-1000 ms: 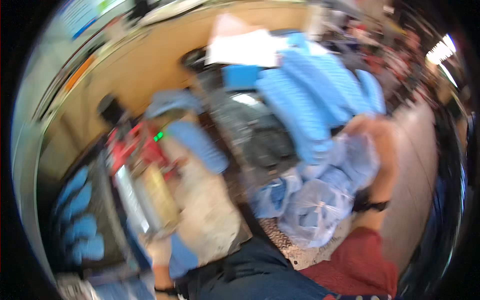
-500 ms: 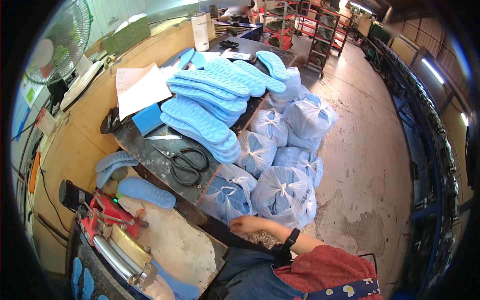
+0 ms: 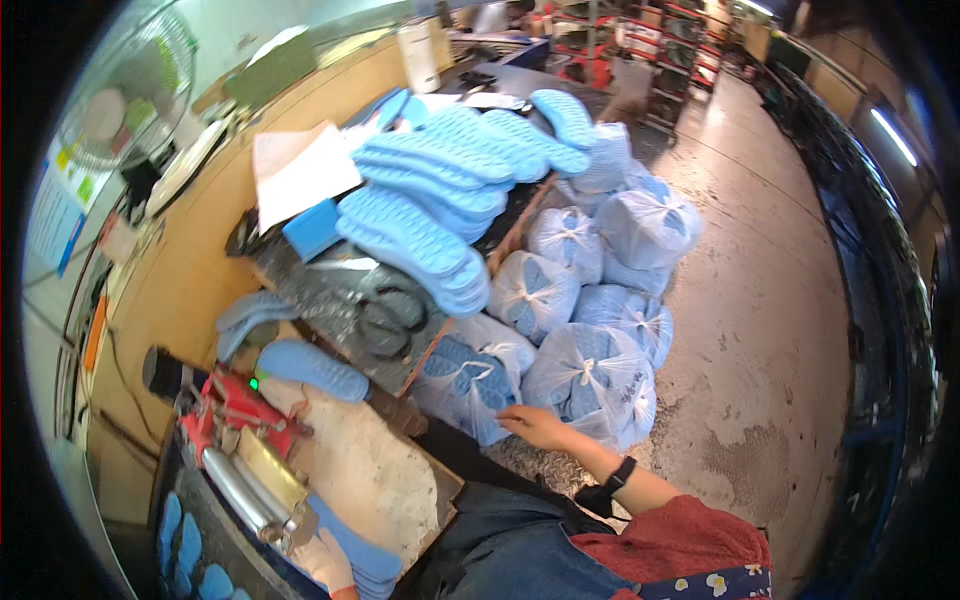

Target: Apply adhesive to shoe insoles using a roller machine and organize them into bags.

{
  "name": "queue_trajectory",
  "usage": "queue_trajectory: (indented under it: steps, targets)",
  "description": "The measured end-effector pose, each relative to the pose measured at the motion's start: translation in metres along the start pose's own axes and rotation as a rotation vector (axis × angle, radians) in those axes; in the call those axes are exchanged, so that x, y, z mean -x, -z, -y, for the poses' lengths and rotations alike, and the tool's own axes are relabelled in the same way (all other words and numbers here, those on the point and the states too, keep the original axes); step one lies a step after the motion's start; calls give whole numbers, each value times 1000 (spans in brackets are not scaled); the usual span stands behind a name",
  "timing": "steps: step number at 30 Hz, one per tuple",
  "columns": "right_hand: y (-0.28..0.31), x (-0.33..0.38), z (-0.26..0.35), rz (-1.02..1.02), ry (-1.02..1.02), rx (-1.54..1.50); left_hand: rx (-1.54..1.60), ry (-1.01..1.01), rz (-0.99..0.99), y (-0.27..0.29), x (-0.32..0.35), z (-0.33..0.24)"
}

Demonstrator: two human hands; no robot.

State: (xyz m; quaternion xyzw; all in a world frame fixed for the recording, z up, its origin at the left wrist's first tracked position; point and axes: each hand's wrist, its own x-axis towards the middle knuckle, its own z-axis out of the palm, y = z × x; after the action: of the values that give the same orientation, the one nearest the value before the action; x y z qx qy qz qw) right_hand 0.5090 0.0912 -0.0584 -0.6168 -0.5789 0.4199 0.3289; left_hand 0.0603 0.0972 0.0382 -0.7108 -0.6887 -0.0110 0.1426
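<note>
My right hand [image 3: 537,428] is at the rim of an open clear plastic bag [image 3: 462,385] with blue insoles in it. Its fingers are loosely extended, and nothing shows in them. A dark band is on that wrist. At the lower left, my left hand [image 3: 326,562], in a pale glove, is beside the metal rollers [image 3: 243,495] of a small red machine [image 3: 245,412]. A stack of blue insoles [image 3: 365,555] lies right against it; its fingertips are blurred and partly hidden. Another blue insole [image 3: 313,370] lies on the pale worn board [image 3: 375,470] behind the rollers.
Piles of light blue insoles [image 3: 430,190] cover the dark table, beside black-handled scissors [image 3: 390,320] and a blue block [image 3: 312,230]. Several tied bags of insoles [image 3: 590,375] stand on the floor along its right side. A fan [image 3: 125,95] is at the left; racks [image 3: 680,60] stand far back.
The view has shifted, so the scene sits farther right. My right hand has risen slightly along the open bag. More of my gloved left hand now shows beside the rollers and stacked insoles.
</note>
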Motion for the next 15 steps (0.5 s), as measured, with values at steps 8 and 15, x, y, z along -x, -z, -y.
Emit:
queue_trajectory:
  steps: [8, 15]
  targets:
    - [-137, -186, 135, -226, 551, -10, 133, 294, 190, 4, -5, -8]
    - [-177, -312, 179, -69, 73, 248, 112, 325, 140, -38, 19, 18]
